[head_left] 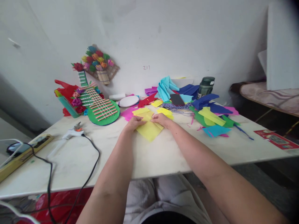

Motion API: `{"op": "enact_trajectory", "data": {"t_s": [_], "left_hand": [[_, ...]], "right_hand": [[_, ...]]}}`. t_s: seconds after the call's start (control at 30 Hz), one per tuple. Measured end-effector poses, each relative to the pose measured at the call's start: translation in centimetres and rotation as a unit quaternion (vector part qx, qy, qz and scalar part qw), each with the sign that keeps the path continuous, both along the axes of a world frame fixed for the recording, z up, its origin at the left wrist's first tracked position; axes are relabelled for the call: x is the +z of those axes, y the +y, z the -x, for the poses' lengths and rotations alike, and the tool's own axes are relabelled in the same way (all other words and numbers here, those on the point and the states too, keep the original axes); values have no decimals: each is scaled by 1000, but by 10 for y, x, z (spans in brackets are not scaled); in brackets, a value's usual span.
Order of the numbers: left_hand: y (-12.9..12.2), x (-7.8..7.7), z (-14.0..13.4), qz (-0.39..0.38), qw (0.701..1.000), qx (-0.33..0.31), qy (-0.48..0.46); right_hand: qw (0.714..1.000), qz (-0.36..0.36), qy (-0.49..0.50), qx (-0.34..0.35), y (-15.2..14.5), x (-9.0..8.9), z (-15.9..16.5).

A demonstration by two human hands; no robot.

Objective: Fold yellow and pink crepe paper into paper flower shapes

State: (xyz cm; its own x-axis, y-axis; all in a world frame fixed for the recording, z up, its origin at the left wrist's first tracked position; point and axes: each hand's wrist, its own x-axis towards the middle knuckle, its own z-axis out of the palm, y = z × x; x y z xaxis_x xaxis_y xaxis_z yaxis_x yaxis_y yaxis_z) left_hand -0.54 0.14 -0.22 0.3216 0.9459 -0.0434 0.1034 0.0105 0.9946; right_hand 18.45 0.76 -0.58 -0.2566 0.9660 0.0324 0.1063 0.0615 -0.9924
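Observation:
Both my hands hold a sheet of yellow crepe paper (pixel 149 131) just over the white table (pixel 158 161). My left hand (pixel 135 122) pinches its left side, and my right hand (pixel 161 119) pinches it near the upper right. The lower corner of the sheet points toward me. Behind my fingers lie more yellow paper pieces (pixel 141 110), some partly hidden by the hands. Pink paper (pixel 128 114) sticks out to the left of them.
On the left are a glue gun (pixel 73 133) with a black cable, a power strip (pixel 25 154) and a paper-flowered instrument model (pixel 102 115). At the back stand crumpled blue paper (pixel 167 88), a phone (pixel 177 100) and a green flask (pixel 206 85). Coloured scraps (pixel 216 130) lie right.

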Motion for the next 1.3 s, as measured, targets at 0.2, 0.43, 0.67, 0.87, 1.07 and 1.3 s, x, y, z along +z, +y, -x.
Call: {"op": "enact_trajectory", "data": {"t_s": [0.2, 0.43, 0.67, 0.87, 1.07, 1.3], "left_hand": [[1, -2, 1, -5, 999, -17, -28], [1, -5, 5, -1, 996, -44, -79], [2, -5, 6, 37, 993, -1, -113], [-1, -1, 5, 32, 987, 1, -157], [1, -2, 6, 19, 986, 33, -163], [4, -4, 5, 6, 988, 36, -148]], "right_hand": [[1000, 5, 27, -14, 4, -5, 1], [998, 0, 56, -37, 9, -9, 2], [995, -2, 90, -33, 9, -8, 2], [989, 36, 140, 14, 4, -3, 2], [989, 26, 146, 21, 2, -2, 2], [991, -5, 131, 34, -3, 3, -1]]}}
